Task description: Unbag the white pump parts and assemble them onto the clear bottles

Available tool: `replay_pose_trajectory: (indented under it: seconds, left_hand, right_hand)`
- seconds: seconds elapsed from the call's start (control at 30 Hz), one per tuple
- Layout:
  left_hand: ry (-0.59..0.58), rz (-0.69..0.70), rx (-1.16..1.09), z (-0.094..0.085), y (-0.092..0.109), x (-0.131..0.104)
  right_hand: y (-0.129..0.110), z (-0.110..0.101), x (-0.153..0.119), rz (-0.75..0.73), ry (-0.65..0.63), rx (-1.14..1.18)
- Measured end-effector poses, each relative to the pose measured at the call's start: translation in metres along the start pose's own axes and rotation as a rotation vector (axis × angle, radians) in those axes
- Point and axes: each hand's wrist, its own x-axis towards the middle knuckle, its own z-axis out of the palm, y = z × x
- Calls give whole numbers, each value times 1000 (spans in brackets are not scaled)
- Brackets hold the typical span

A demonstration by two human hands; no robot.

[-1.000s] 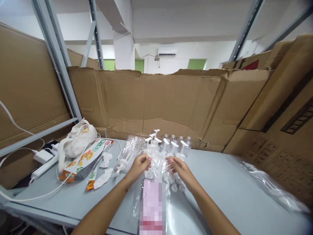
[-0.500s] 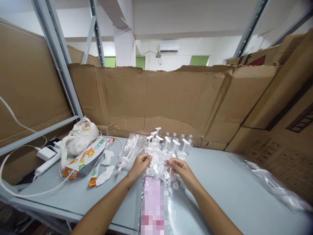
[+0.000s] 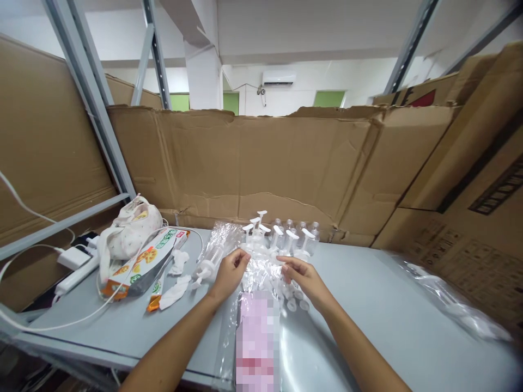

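Observation:
A crinkled clear plastic bag [image 3: 261, 272] is spread between my two hands. My left hand [image 3: 229, 275] is closed, thumb and forefinger pinching the bag's upper left side. On the opposite side, my right hand [image 3: 304, 279] has its fingertips at the bag's upper right edge, forefinger stretched and thumb bent under it. Small white plastic pieces [image 3: 292, 305] lie beside the bag, partly under my right hand. A pink phone [image 3: 255, 332] rests below the bag, partly under clear film. Just beyond my hands stand several white pump heads [image 3: 275, 234], with clear bottles [image 3: 314, 231] behind them.
At left are a snack package [image 3: 147, 261], a torn wrapper [image 3: 154, 302], crumpled tissues [image 3: 175, 291], a white cloth bag [image 3: 134, 226] and a power strip [image 3: 77, 277] with cables. A cardboard wall [image 3: 261, 163] closes the back. Plastic-wrapped items [image 3: 453, 296] lie at right.
My hands have moved slightly apart and up. The plastic bag is spread wider between them, and its film now reaches further down beside the phone. The view has shifted a little.

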Motion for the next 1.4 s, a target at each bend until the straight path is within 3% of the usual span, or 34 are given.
replay_pose_trajectory:
  seconds: [0.17,0.27,0.47,0.53,0.67,0.73,0.8,0.93,1.03,1.17,1.27,1.4]
  left_hand:
    - [27,1,-62,0,2,0]
    - [1,7,-99,-1,2,0]
    - [-377,-112,-143,-1,5,-3]
    - [-348,-134,-177,0,6,-3]
    - [-134,-123,-244,0,5,0]
    - [-98,-129,-273,-2,5,2]
    - [-110,-133,-297,-3,5,3]
    - [-244,-106,-331,-6,8,1]
    - [-316,-43,-339,-9,10,0]
    - [-432,77,-174,-14,13,-1]
    - [-502,85,-79,-14,15,-2]
    - [-436,43,-128,-9,12,-2]
  right_hand:
    - [4,6,-1,15,-66,24]
    - [8,6,1,-25,26,30]
    - [8,-7,5,-101,334,245]
    - [5,-8,3,-105,280,281]
    - [2,1,-4,-42,-82,154]
    - [3,6,-5,-8,-159,67]
    - [5,8,-4,-13,-92,55]
    - [7,-1,2,-70,175,147]
    - [8,-9,4,-96,258,192]
    - [8,-12,5,-123,272,202]
    - [6,-11,3,-129,232,168]
    - [2,-9,-1,-158,15,191]
